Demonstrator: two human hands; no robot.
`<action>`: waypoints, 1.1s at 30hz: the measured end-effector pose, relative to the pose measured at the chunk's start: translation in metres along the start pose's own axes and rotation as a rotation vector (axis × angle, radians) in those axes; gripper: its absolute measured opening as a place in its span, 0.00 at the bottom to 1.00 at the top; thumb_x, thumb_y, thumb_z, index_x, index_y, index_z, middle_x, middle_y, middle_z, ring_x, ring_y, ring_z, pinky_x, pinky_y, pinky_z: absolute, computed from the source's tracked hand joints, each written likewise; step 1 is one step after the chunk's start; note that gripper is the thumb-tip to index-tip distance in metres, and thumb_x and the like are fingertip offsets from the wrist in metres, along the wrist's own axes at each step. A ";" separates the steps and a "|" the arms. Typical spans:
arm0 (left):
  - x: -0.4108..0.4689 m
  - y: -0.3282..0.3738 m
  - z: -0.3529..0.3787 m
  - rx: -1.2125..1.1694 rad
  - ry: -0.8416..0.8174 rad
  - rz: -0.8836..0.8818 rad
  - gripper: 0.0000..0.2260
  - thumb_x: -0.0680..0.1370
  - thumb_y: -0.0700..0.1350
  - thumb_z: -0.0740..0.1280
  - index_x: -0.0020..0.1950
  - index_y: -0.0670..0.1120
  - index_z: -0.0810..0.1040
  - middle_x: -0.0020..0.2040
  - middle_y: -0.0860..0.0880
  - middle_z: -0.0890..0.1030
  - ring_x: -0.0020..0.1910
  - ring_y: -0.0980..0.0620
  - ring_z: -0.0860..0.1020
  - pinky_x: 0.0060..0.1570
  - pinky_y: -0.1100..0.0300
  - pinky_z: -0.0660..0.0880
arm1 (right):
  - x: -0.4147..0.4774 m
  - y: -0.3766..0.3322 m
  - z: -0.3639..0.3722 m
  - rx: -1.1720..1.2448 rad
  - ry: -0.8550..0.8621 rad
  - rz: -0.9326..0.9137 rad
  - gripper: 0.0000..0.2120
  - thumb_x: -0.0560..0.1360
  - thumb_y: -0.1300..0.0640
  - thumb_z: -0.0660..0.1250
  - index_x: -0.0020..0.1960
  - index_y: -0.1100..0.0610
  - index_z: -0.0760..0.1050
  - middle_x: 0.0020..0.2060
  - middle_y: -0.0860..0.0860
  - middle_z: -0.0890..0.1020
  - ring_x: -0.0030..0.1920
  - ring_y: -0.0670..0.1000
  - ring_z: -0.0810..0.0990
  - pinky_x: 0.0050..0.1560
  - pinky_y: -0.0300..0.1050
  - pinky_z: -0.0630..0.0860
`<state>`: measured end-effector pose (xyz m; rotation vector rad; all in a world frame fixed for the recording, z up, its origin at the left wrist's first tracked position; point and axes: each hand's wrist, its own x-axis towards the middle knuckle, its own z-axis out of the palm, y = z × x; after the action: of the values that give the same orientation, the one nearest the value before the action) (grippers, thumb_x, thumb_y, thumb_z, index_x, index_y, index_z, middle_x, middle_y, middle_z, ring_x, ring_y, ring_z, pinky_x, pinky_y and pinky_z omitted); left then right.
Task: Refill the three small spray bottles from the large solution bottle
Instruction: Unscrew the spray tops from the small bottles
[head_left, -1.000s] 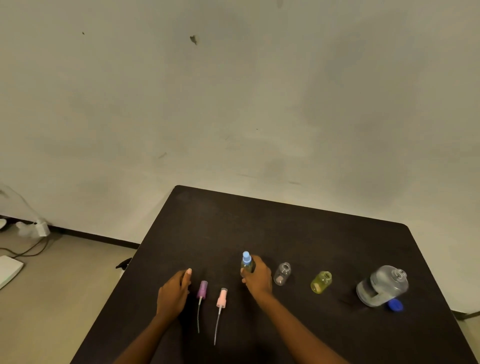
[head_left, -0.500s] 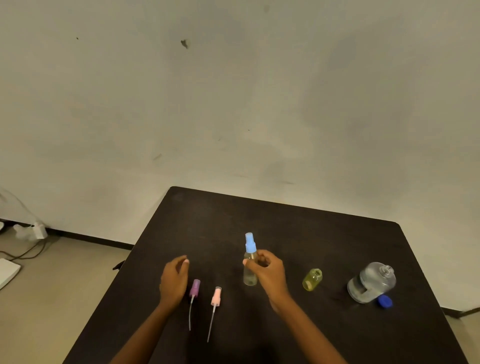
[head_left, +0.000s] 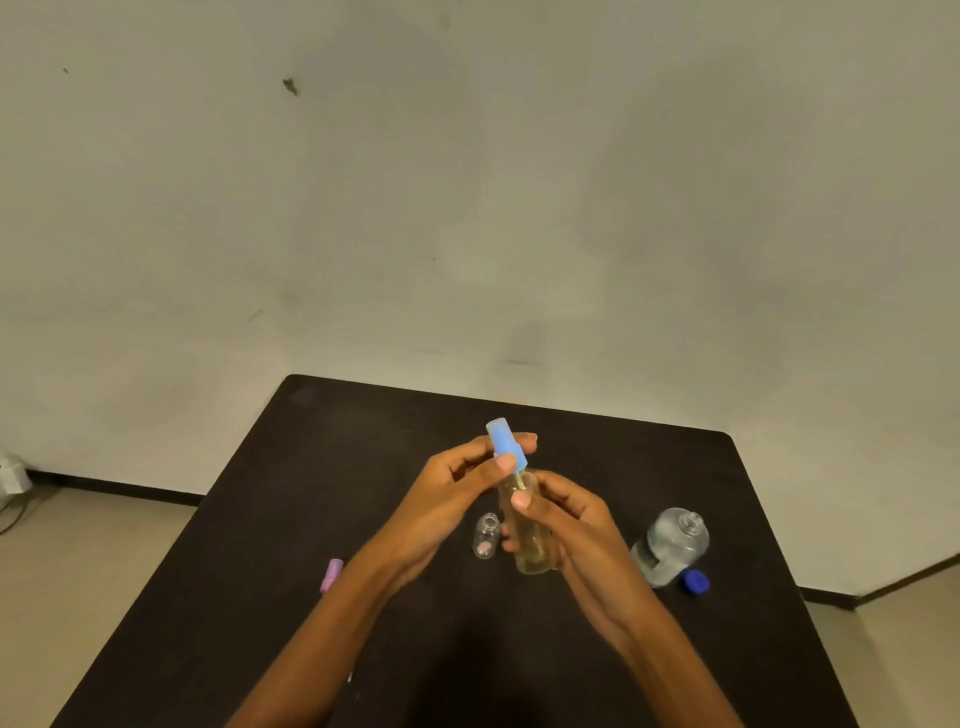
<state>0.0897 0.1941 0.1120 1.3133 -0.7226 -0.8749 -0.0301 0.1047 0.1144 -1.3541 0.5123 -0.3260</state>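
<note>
Blue cap (head_left: 505, 444), pinched by the left hand (head_left: 441, 501), tops the near-upright small bottle (head_left: 530, 553) gripped in the right hand (head_left: 579, 525) above the table (head_left: 363, 441), so it should draw out up along that axis; the open large bottle (head_left: 675, 540) stands nearer the right hand.

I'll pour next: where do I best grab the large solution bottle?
Grip the large solution bottle round its broad clear body, below the open neck, probably coming from its left, where the right hand is; the blue cap lies at its near right.
</note>
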 end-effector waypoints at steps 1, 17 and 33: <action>0.000 0.001 0.005 -0.006 -0.001 0.006 0.19 0.72 0.50 0.63 0.61 0.45 0.76 0.59 0.54 0.80 0.59 0.56 0.77 0.62 0.58 0.73 | -0.003 -0.003 -0.004 -0.008 0.002 -0.007 0.15 0.68 0.51 0.69 0.54 0.52 0.80 0.47 0.53 0.83 0.47 0.54 0.82 0.49 0.47 0.80; 0.005 0.005 0.049 -0.005 0.083 0.086 0.14 0.69 0.49 0.65 0.52 0.48 0.80 0.49 0.57 0.83 0.52 0.60 0.80 0.45 0.71 0.75 | -0.016 -0.005 -0.030 -0.052 0.059 -0.131 0.14 0.65 0.52 0.69 0.51 0.50 0.79 0.46 0.49 0.84 0.49 0.52 0.83 0.53 0.48 0.79; 0.011 -0.001 0.064 -0.040 0.256 0.040 0.20 0.65 0.52 0.74 0.53 0.47 0.75 0.49 0.52 0.83 0.49 0.54 0.81 0.41 0.68 0.77 | -0.013 0.007 -0.019 -0.321 0.280 -0.394 0.15 0.69 0.62 0.72 0.47 0.43 0.75 0.40 0.47 0.81 0.46 0.43 0.80 0.43 0.30 0.75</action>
<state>0.0407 0.1528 0.1190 1.3410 -0.5263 -0.6707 -0.0515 0.0964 0.1066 -1.7352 0.5431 -0.7908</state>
